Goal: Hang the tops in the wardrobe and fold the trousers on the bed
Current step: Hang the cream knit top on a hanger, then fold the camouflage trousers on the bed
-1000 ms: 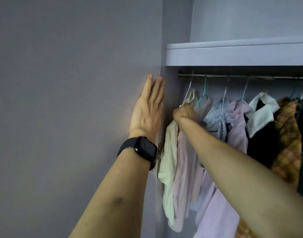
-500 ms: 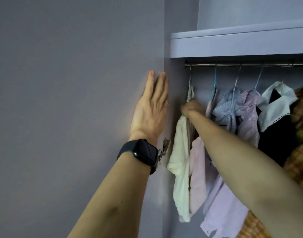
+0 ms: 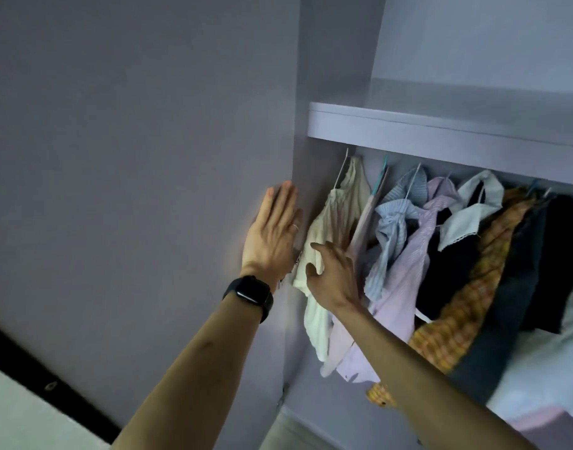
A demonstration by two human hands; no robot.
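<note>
The cream knitted top hangs at the left end of the row, centre frame, inside the wardrobe. The right hand has let go of the hanger neck it gripped a second ago and dropped lower. It is now loose-fingered and empty just in front of the top; I cannot tell if it touches. So this top looks hung.

The left hand stays flat, fingers straight, against the lilac-grey door panel, with a black wristwatch below it.

Rightward under the lilac shelf I count about eight garments: cream, pale pink, blue-striped, lilac-striped, black with a white collar, orange check and two dark ones. There are two hands and one watch.
</note>
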